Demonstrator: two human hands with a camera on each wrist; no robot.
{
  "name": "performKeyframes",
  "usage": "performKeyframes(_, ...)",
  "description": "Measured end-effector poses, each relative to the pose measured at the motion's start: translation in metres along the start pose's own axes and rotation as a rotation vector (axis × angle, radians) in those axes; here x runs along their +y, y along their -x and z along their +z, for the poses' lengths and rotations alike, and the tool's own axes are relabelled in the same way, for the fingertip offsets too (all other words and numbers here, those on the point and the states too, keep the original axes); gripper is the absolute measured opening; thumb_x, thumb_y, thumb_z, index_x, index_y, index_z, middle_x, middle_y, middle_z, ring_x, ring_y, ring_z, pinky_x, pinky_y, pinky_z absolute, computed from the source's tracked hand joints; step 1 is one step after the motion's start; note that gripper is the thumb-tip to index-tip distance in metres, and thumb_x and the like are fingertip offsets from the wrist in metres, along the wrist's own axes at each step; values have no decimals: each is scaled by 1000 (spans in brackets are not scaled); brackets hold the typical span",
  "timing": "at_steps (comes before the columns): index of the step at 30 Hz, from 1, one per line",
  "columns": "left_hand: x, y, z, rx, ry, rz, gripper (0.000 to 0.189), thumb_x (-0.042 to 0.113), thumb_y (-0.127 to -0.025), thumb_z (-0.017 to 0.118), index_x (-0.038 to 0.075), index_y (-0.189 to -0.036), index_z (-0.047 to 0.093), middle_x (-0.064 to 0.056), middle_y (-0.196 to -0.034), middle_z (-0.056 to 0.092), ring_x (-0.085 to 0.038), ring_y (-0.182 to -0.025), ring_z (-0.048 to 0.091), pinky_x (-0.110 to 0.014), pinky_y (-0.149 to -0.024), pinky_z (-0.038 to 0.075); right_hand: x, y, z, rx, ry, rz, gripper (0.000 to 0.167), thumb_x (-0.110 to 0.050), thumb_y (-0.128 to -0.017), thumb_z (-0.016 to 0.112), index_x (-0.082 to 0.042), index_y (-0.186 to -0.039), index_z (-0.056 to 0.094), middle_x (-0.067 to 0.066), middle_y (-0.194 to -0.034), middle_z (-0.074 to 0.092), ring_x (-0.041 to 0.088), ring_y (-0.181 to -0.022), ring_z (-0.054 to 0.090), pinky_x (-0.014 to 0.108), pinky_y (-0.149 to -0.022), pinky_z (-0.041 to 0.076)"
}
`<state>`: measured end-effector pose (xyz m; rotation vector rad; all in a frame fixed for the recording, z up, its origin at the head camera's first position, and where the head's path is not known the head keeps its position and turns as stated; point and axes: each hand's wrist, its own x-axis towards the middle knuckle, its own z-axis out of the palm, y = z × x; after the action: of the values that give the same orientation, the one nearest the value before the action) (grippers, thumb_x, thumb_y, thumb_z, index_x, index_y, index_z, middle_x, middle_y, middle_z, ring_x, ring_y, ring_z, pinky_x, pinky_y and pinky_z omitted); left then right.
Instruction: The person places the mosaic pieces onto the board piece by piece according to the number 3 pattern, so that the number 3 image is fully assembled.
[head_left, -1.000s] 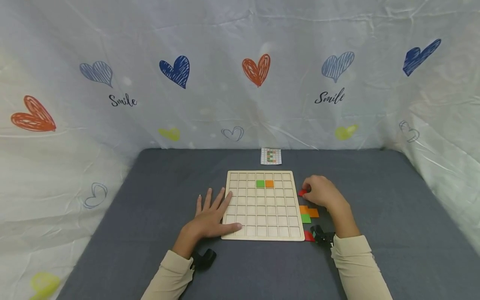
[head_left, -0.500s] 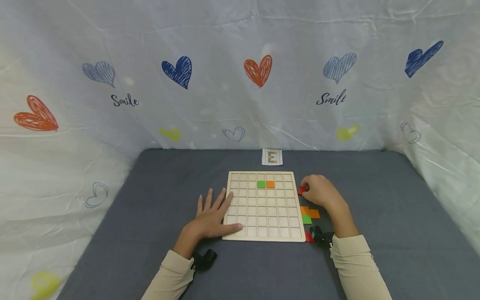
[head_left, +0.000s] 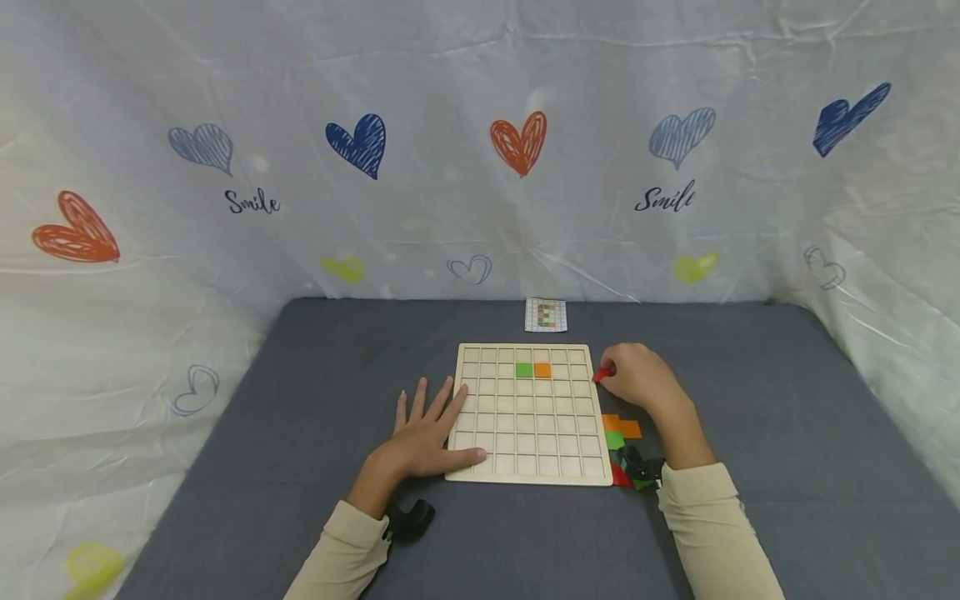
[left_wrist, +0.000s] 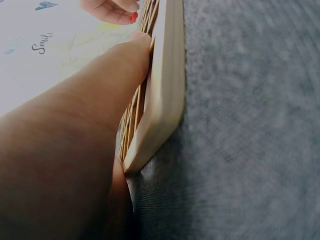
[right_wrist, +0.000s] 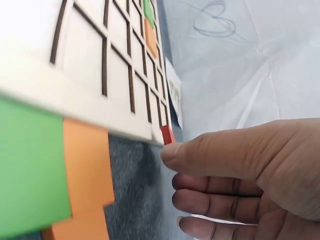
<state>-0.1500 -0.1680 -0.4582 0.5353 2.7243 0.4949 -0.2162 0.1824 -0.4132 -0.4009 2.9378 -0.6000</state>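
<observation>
A pale wooden grid board (head_left: 532, 417) lies on the table, with a green tile (head_left: 524, 370) and an orange tile (head_left: 542, 370) side by side in its second row. My left hand (head_left: 423, 437) rests on the board's left edge, fingers spread and thumb on the near-left cells. By the board's upper right edge, my right hand (head_left: 641, 377) pinches a red tile (right_wrist: 167, 135) between thumb and fingers, tilted above the table. In the left wrist view the left thumb (left_wrist: 125, 60) lies over the grid.
Right of the board lie orange tiles (head_left: 630, 429), a green tile (head_left: 615, 441) and a red tile (head_left: 621, 476). Another green piece is partly hidden under the right wrist camera (head_left: 637, 463). A small printed grid card (head_left: 546, 315) lies behind the board.
My right hand has lifted the red tile from the table and moved it slightly away from me, beside the board's edge. The left hand stays on the board.
</observation>
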Motion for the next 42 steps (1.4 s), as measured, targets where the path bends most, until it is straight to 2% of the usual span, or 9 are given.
performKeyframes(5,-1,-1,-2,1,-1,-6,107,79,-85,53,23,-164,7,-6,-168,-4,-39,-148,-20,-63,-111,-16,-6,-8,3,5,-37,-45,16,-5,-86,75,2,-100,73,14,-95,69,24,-73,58,43,-69,53)
performKeyframes(10,-7,-5,6,6,1,-5,107,83,-84,49,28,-163,3,-1,-167,-8,-35,-148,-23,-61,-110,-19,-17,-17,8,-1,-53,-61,16,-8,-88,75,2,-101,74,13,-95,69,25,-75,59,42,-69,52)
performKeyframes(17,-1,-3,1,10,-1,0,106,79,-85,53,24,-164,7,-5,-168,-4,-39,-148,-20,-63,-111,-17,-37,-26,16,-1,-49,-91,17,-13,-90,76,-1,-102,75,11,-98,70,26,-84,63,45,-77,53)
performKeyframes(24,-3,-3,3,28,10,14,108,81,-84,52,21,-164,10,-8,-168,0,-40,-149,-17,-63,-111,-17,-53,-35,30,20,-51,-146,13,-14,-89,78,-4,-98,75,5,-89,69,21,-76,59,40,-70,51)
performKeyframes(31,1,-1,0,6,-1,-11,106,79,-85,53,22,-164,9,-7,-168,-1,-40,-148,-18,-64,-111,-15,-68,-42,37,28,-22,-193,13,-16,-85,82,-6,-90,74,3,-84,63,19,-75,55,37,-66,48)
performKeyframes(42,4,1,-3,5,-4,-20,104,77,-86,54,24,-163,9,-6,-168,-1,-40,-148,-18,-64,-111,-14,-84,-51,46,10,49,-211,13,-17,-87,81,-9,-93,74,2,-87,64,20,-81,58,39,-72,50)
